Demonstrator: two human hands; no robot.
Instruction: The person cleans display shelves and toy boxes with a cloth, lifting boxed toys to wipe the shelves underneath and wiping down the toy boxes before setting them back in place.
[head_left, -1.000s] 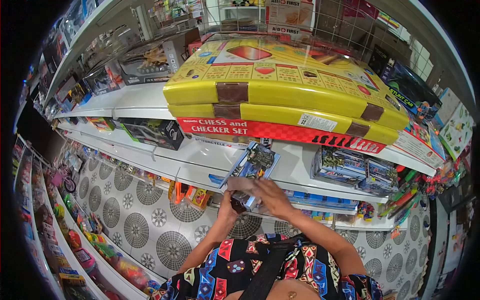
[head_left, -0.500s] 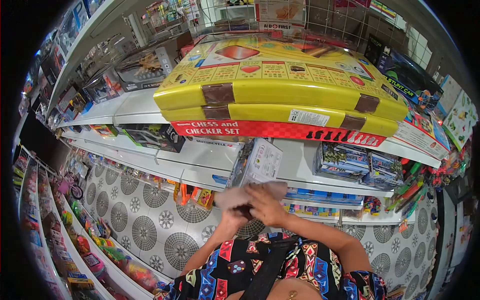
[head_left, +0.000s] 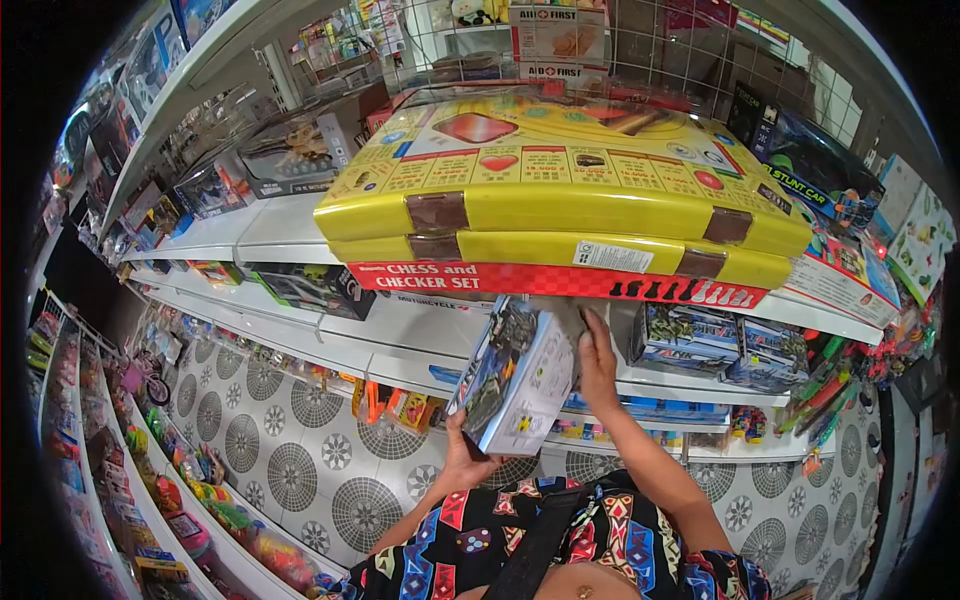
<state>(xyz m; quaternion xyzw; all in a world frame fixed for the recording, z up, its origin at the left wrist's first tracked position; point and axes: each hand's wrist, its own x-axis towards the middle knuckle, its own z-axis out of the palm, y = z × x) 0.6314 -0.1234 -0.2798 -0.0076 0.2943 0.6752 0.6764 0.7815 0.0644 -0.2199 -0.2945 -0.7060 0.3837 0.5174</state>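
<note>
A toy box point(head_left: 515, 375) with a dark vehicle pictured on its front and a pale printed side is held tilted in front of the middle shelf. My left hand point(head_left: 468, 452) grips its lower left corner, thumb on the front and fingers underneath. At the box's upper right edge is my right hand point(head_left: 598, 368), its fingers pressing a greyish cloth point(head_left: 572, 316) against the box. Much of the cloth is hidden behind the hand and box.
Above the box, yellow game boxes point(head_left: 600, 215) and a red chess and checker set point(head_left: 560, 282) overhang the shelf edge. Blue tank boxes point(head_left: 690, 335) stand to the right on the lower shelf point(head_left: 410, 325). Shelves of small toys point(head_left: 200, 490) line the left side.
The toy box has come down and nearer, turning its pictured front into view. My left hand now grips its lower corner; my right hand has moved up to its right edge with the cloth.
</note>
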